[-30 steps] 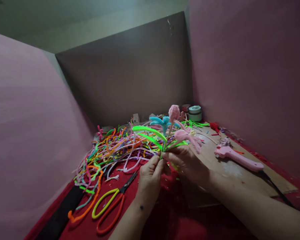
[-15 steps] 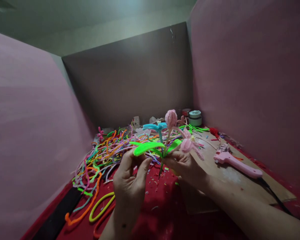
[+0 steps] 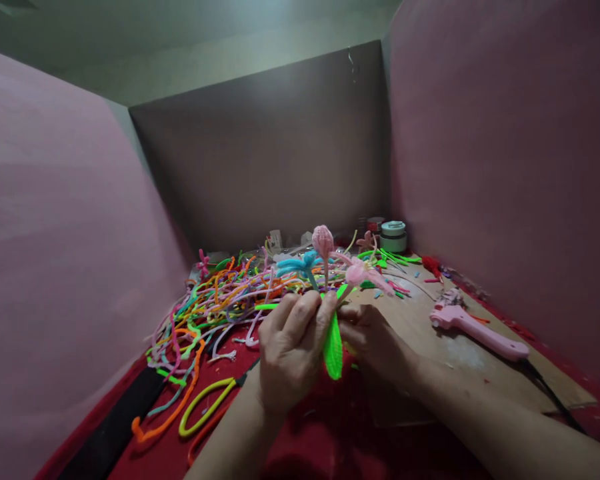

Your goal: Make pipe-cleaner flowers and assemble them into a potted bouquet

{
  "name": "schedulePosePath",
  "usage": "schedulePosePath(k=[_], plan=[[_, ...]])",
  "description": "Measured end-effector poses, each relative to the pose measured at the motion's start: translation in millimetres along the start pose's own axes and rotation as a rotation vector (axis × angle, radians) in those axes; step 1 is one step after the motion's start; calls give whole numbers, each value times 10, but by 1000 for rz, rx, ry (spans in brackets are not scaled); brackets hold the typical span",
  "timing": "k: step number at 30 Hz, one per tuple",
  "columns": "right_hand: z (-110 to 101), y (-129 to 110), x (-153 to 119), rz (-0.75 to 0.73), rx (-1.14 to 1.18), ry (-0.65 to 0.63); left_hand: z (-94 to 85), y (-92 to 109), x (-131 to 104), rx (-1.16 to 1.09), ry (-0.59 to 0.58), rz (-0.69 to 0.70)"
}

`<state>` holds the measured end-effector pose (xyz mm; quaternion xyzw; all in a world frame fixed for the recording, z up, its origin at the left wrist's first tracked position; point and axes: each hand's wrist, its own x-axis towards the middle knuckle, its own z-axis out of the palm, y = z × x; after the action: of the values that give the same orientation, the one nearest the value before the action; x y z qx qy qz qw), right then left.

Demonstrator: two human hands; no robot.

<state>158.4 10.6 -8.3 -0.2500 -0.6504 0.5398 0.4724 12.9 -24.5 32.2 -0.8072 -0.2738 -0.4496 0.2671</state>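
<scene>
Both hands meet around the stems of a small bunch of fuzzy pipe-cleaner flowers. My left hand (image 3: 295,343) is closed on the bunch, its fingers wrapped over the stems. Close beside it on the right, my right hand (image 3: 367,333) is closed too, pinching the base of the bunch; its fingertips are partly hidden. Above the hands rise a pink bud (image 3: 323,241), a blue flower (image 3: 300,265) to its left and a pale pink flower (image 3: 363,272) leaning right. A bright green leaf (image 3: 333,350) points down between the hands.
Tangled colourful pipe cleaners (image 3: 220,293) cover the table's left and back. A pink glue gun (image 3: 480,331) lies on a brown board (image 3: 520,373) at the right. Yellow-handled scissors (image 3: 205,407) lie front left on red cloth. A mint jar (image 3: 393,237) stands behind.
My left hand has moved right and closed over the stems beside my right hand. The bunch has shifted slightly left, and a green leaf that stuck out leftward now points down.
</scene>
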Motion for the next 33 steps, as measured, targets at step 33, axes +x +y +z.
schedulePosePath(k=[33], plan=[[-24, -11, 20, 12, 134, 8, 276, 199, -128, -805, -318, -1190]])
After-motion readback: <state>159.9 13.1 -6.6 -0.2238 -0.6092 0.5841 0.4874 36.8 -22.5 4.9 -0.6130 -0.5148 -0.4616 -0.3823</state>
